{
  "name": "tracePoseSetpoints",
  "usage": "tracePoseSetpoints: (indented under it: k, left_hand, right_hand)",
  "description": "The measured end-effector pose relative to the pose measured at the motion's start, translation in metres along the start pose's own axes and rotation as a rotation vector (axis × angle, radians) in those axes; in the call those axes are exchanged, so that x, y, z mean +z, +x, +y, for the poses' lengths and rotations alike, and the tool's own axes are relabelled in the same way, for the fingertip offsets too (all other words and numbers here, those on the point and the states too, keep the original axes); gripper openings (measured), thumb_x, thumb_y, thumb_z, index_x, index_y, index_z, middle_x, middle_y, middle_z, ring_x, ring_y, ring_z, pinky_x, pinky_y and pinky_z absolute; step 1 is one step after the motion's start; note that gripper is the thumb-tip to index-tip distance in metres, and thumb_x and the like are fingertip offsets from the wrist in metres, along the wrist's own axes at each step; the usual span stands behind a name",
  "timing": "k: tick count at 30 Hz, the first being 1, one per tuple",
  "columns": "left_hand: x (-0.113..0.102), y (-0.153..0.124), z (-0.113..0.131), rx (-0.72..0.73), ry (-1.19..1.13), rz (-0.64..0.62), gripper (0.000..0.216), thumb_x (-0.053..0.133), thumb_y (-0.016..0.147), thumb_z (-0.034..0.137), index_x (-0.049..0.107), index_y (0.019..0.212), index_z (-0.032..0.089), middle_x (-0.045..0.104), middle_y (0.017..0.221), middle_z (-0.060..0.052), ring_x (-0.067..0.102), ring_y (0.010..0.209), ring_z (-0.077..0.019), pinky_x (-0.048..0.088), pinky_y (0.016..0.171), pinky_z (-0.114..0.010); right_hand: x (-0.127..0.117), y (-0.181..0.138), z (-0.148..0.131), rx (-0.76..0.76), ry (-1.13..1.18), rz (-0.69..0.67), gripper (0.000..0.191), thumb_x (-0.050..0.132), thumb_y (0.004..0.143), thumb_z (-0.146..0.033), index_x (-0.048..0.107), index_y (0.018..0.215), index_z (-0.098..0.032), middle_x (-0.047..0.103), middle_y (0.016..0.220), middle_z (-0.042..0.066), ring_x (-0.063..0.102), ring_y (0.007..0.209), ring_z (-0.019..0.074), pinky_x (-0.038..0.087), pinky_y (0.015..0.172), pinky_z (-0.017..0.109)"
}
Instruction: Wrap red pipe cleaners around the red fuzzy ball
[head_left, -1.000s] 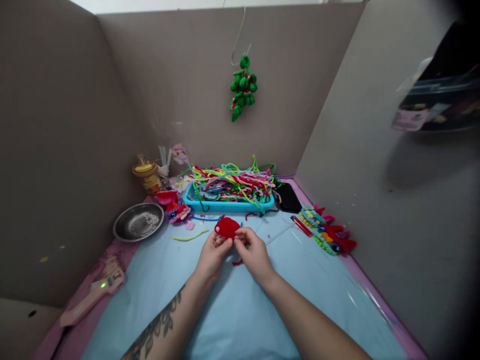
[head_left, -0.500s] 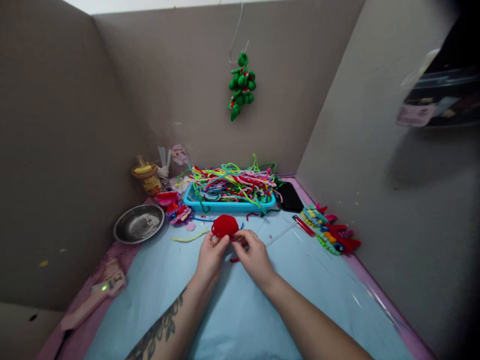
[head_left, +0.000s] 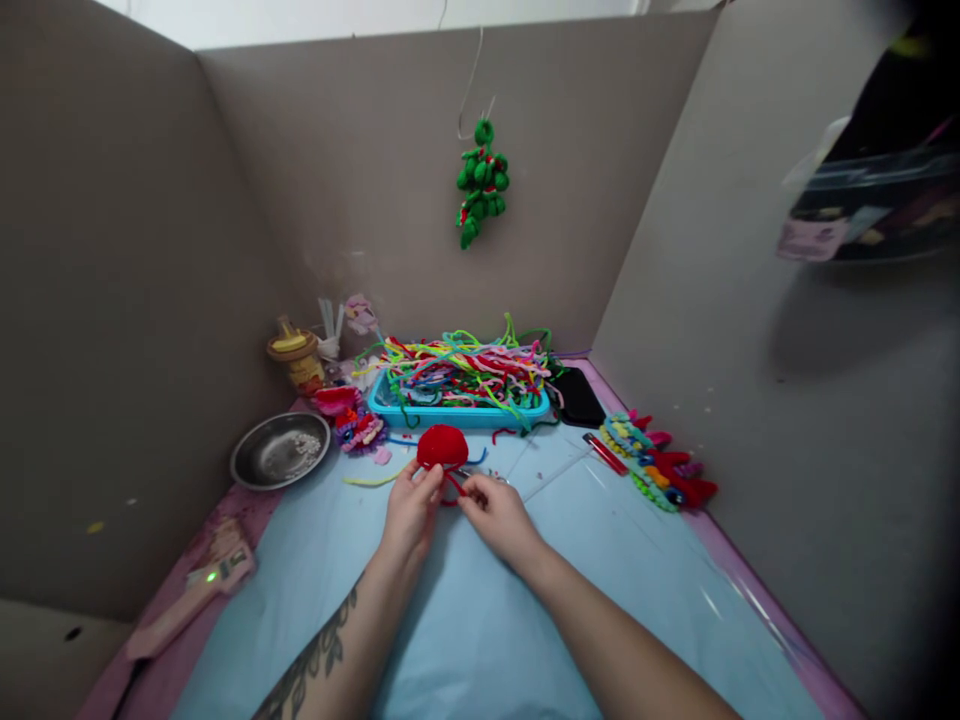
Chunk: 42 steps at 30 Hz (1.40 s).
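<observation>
On mat: two hands pinch one red disc.

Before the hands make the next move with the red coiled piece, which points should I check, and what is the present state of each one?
1. Left hand has a grip on the red pipe-cleaner coil: ok.
2. Right hand pinches the red tail below the coil: ok.
3. Tail end is fastened to the coil: cannot tell.
4. Blue tray of pipe cleaners stands behind the coil, apart from both hands: ok.
5. Pink glue gun lies at the left edge, away from the hands, green lamp lit: ok.
</observation>
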<state>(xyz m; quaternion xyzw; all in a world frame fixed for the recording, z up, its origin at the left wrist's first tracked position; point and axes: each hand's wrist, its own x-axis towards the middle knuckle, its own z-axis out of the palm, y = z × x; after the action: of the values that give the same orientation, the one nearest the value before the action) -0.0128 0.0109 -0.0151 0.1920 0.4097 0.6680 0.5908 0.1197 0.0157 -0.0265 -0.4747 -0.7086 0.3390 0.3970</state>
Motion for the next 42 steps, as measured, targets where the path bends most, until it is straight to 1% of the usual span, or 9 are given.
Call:
tracePoseSetpoints:
  k: [8, 17, 21, 24, 27, 30, 33, 37, 42]
  left_hand:
    - [-0.001, 0.001, -0.001, 0.028, 0.038, 0.104, 0.048, 0.081, 0.054, 0.019, 0.053, 0.093, 0.017, 0.068, 0.070, 0.001, 0.063, 0.065, -0.0101, 0.046, 0.069, -0.022]
    - [0.004, -0.003, -0.002, 0.021, 0.006, 0.001, 0.049, 0.080, 0.057, 0.020, 0.051, 0.096, 0.017, 0.070, 0.079, -0.003, 0.065, 0.070, -0.0124, 0.046, 0.070, -0.024]
    - [0.006, -0.006, -0.002, 0.046, 0.024, -0.014, 0.049, 0.079, 0.057, 0.019, 0.050, 0.097, 0.017, 0.070, 0.081, -0.004, 0.065, 0.071, -0.0132, 0.045, 0.072, -0.025]
    - [0.007, -0.009, -0.001, 0.126, 0.070, 0.018, 0.046, 0.078, 0.059, 0.019, 0.050, 0.096, 0.018, 0.070, 0.076, -0.001, 0.065, 0.069, -0.0125, 0.045, 0.074, -0.025]
    - [0.008, -0.011, 0.001, 0.167, 0.092, 0.038, 0.045, 0.078, 0.059, 0.021, 0.050, 0.095, 0.018, 0.069, 0.073, 0.000, 0.065, 0.067, -0.0120, 0.045, 0.073, -0.025]
    - [0.008, -0.011, 0.002, 0.102, 0.043, 0.009, 0.047, 0.078, 0.059, 0.020, 0.051, 0.097, 0.018, 0.070, 0.078, -0.002, 0.065, 0.069, -0.0123, 0.045, 0.072, -0.025]
    - [0.007, -0.010, 0.001, 0.049, -0.026, -0.034, 0.047, 0.078, 0.059, 0.020, 0.051, 0.098, 0.017, 0.070, 0.083, -0.003, 0.065, 0.073, -0.0131, 0.046, 0.074, -0.025]
    - [0.007, -0.008, 0.000, 0.068, -0.071, -0.035, 0.046, 0.078, 0.059, 0.018, 0.052, 0.097, 0.018, 0.069, 0.085, -0.003, 0.065, 0.078, -0.0127, 0.046, 0.077, -0.025]
    - [0.005, -0.006, -0.003, 0.117, -0.038, -0.015, 0.046, 0.078, 0.060, 0.020, 0.052, 0.098, 0.019, 0.069, 0.094, -0.004, 0.065, 0.081, -0.0134, 0.046, 0.076, -0.025]
  right_hand:
    - [-0.008, -0.004, -0.009, -0.276, -0.069, 0.207, 0.017, 0.045, 0.082, -0.013, 0.060, 0.082, -0.020, 0.063, 0.080, 0.005, 0.058, 0.079, 0.0184, 0.046, 0.072, 0.029]
    - [-0.008, -0.009, -0.006, -0.587, -0.152, 0.210, 0.022, 0.046, 0.086, -0.011, 0.061, 0.098, -0.021, 0.065, 0.090, 0.009, 0.060, 0.087, 0.0190, 0.050, 0.079, 0.033]
    - [-0.011, -0.011, -0.008, -0.650, -0.255, 0.196, 0.027, 0.045, 0.085, -0.010, 0.060, 0.104, -0.022, 0.065, 0.091, 0.009, 0.060, 0.087, 0.0199, 0.050, 0.079, 0.035]
    - [-0.012, -0.012, -0.010, -0.667, -0.336, 0.184, 0.027, 0.045, 0.085, -0.011, 0.062, 0.104, -0.022, 0.066, 0.088, 0.010, 0.061, 0.083, 0.0207, 0.050, 0.075, 0.035]
    - [-0.012, -0.011, -0.011, -0.646, -0.307, 0.196, 0.026, 0.045, 0.085, -0.012, 0.063, 0.101, -0.022, 0.066, 0.087, 0.009, 0.061, 0.083, 0.0203, 0.050, 0.076, 0.035]
    - [-0.010, -0.010, -0.012, -0.569, -0.134, 0.223, 0.022, 0.046, 0.085, -0.013, 0.063, 0.096, -0.022, 0.066, 0.087, 0.008, 0.061, 0.084, 0.0186, 0.050, 0.078, 0.034]
    - [-0.008, -0.008, -0.011, -0.405, 0.063, 0.260, 0.015, 0.049, 0.084, -0.016, 0.062, 0.086, -0.021, 0.065, 0.083, 0.005, 0.060, 0.081, 0.0173, 0.049, 0.074, 0.031]
    - [-0.002, -0.004, -0.004, -0.121, 0.333, 0.267, 0.007, 0.055, 0.081, -0.023, 0.061, 0.080, -0.020, 0.062, 0.074, 0.002, 0.059, 0.068, 0.0152, 0.048, 0.064, 0.026]
    - [0.003, 0.002, -0.001, 0.096, 0.644, 0.258, 0.011, 0.063, 0.074, -0.030, 0.059, 0.077, -0.020, 0.060, 0.067, -0.002, 0.060, 0.062, 0.0138, 0.048, 0.060, 0.025]
